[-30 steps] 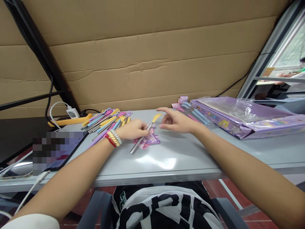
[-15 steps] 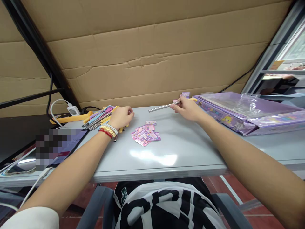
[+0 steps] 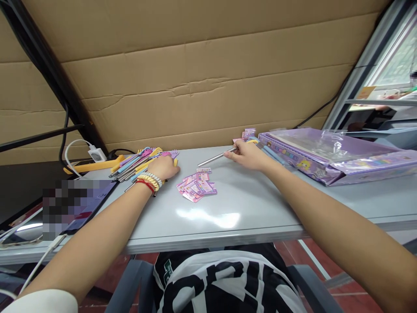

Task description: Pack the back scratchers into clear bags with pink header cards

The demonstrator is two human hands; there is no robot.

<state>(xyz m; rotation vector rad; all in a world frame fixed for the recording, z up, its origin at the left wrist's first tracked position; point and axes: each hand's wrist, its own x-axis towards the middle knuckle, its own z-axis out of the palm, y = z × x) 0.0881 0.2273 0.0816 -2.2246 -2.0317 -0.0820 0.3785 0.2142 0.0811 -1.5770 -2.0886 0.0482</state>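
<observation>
My right hand (image 3: 249,154) is closed round a back scratcher (image 3: 211,161); its silver rod points left over the table and a yellow part shows behind the fingers. At the left, my left hand (image 3: 162,167) rests on a pile of back scratchers (image 3: 128,167) in yellow, blue, pink and purple with metal rods. Its fingers curl round a yellow-ended one, mostly hidden by the hand. A purple claw-shaped head (image 3: 175,154) sticks out beyond the knuckles. Between the hands lies a loose heap of pink and purple printed cards (image 3: 197,187).
A purple box (image 3: 312,163) with clear plastic film stands at the right, a blue rod (image 3: 273,153) beside it. More small cards (image 3: 249,132) lie behind my right hand. At left are a screen device (image 3: 94,204), a white charger (image 3: 97,153) and cables. Cardboard (image 3: 195,87) backs the table.
My left hand has come down onto the pile, its fingers now by a yellow end. The right hand has drawn slightly nearer with its back scratcher, uncovering the blue rod. The view has shifted a little.
</observation>
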